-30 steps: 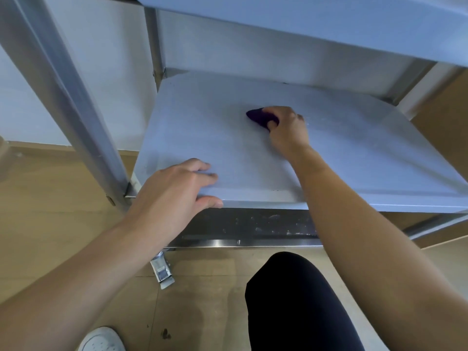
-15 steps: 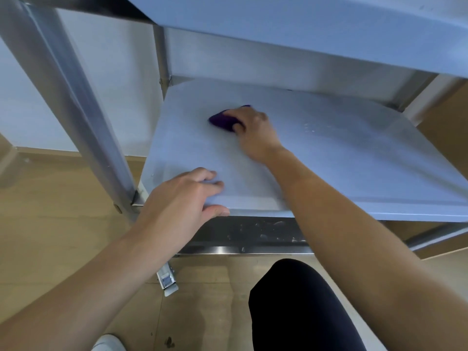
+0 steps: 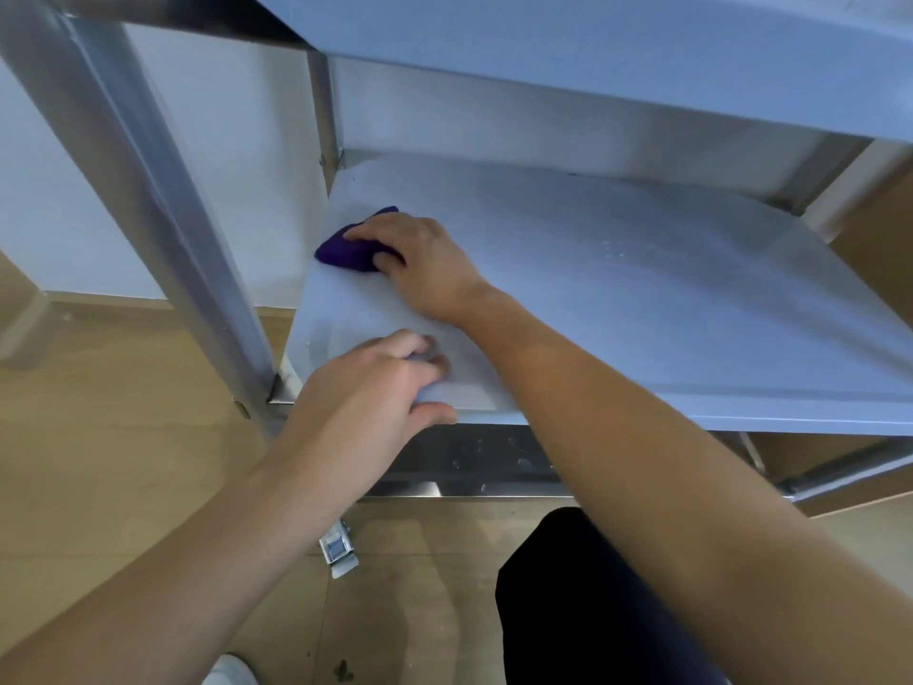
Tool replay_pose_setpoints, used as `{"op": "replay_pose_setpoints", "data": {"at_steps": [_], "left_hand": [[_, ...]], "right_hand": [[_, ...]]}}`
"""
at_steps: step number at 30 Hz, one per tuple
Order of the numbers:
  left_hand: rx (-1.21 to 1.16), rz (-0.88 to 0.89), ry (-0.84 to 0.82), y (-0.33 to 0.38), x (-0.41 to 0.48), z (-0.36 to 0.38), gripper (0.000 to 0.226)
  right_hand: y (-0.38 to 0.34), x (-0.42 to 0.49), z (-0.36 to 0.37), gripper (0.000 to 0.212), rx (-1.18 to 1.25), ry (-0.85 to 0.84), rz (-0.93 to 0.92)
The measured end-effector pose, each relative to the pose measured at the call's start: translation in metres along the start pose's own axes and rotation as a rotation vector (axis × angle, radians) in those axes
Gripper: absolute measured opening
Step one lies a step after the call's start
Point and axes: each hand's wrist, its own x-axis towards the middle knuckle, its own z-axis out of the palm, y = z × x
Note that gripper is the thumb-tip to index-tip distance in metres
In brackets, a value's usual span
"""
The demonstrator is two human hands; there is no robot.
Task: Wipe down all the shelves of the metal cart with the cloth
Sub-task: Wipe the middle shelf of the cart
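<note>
Your right grip (image 3: 425,262) was curled over the purple cloth (image 3: 346,249), pressing it onto the middle shelf (image 3: 642,299) at the shelf's left edge, toward the back. Your left grip (image 3: 365,388) clasped that shelf's front edge near the left corner, fingers on top and thumb beneath. The brushed metal surface carried faint droplets further right. The upper shelf (image 3: 593,56) overhung it, a white wall (image 3: 222,165) stood behind the cart's post (image 3: 148,200), and pale wooden floor (image 3: 99,412) lay below.
</note>
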Motion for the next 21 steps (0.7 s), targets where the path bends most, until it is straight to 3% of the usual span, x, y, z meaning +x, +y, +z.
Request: {"op": "replay_pose_setpoints", "data": {"at_steps": [2, 8, 10, 15, 21], "left_hand": [[0.003, -0.002, -0.007, -0.001, 0.001, 0.0, 0.044], [-0.034, -0.013, -0.001, -0.004, 0.003, -0.001, 0.045], [-0.033, -0.016, 0.002, -0.005, 0.004, -0.001, 0.044], [-0.022, -0.006, -0.006, -0.006, 0.002, -0.001, 0.044], [0.018, -0.008, -0.039, -0.004, 0.008, -0.004, 0.046]], "right_hand": [[0.021, 0.004, -0.012, 0.044, -0.035, 0.037, 0.079], [0.06, 0.018, -0.033, 0.051, -0.114, 0.186, 0.542], [0.044, 0.029, -0.021, 0.051, -0.145, 0.18, 0.526], [0.006, 0.051, 0.009, 0.044, -0.013, 0.023, 0.188], [0.053, 0.045, -0.025, 0.044, -0.106, 0.109, 0.35]]}}
